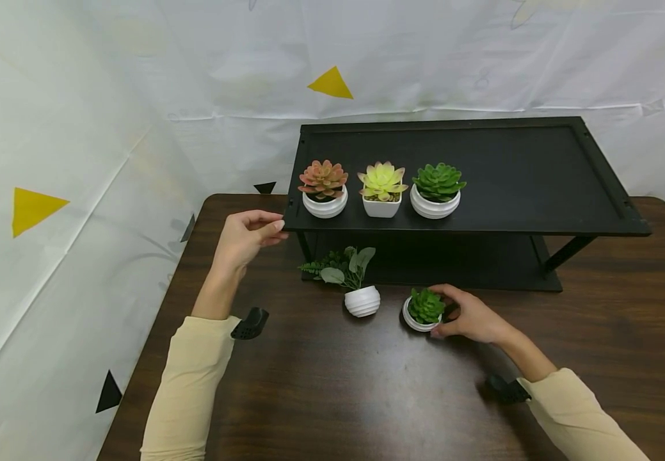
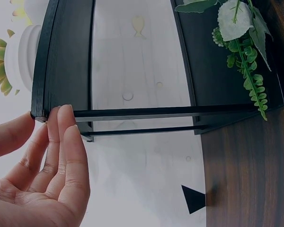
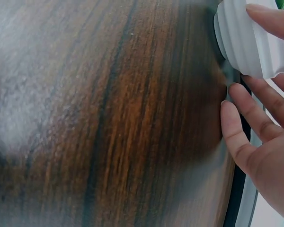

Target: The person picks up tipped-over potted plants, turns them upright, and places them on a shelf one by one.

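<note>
In the head view, three succulents [image 1: 382,182] stand on one black shelf [image 1: 516,173]; before it, the right hand [image 1: 473,319] pinches one small green succulent [image 1: 426,307] beside one leafy plant [image 1: 355,278]. The left hand [image 1: 244,240] pinches the shelf's near left corner. The left wrist view cuts off two white pots [image 2: 26,59]; the right wrist view cuts off the gripped pot [image 3: 251,42]; whether it touches the table [image 3: 132,118], I cannot tell

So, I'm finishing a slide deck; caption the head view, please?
Left hand pinches a corner of the shelf, right hand holds a succulent, and three plants stand atop the shelf.
</note>
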### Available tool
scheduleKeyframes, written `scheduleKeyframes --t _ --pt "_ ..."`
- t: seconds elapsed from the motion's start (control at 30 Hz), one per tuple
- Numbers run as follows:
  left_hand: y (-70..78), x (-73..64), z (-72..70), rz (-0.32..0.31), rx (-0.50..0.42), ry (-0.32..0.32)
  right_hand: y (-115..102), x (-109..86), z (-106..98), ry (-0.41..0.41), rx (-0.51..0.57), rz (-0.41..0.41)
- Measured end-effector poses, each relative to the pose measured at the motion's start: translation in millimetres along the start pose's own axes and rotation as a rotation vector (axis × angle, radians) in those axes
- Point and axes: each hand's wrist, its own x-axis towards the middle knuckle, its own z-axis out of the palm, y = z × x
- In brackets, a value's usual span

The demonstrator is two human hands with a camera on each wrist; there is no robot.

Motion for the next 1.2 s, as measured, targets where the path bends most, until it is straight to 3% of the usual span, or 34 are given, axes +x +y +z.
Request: scheduleKeyframes --t 0.57,0.97,1.2 --pt "0.7 0.0 -0.1 -0.008 -0.01 -0.001 -1 5.4 5 0.009 -0.011 -0.015" --pt "0.5 0.5 0.9 -0.009 -0.015 -0.004 -2 0.3 10 0.083 -0.091 0.042" --pt "0.8 0.5 0.5 -0.017 -0.012 -0.005 -11 -9.1 12 0.17 -0.184 0.069"
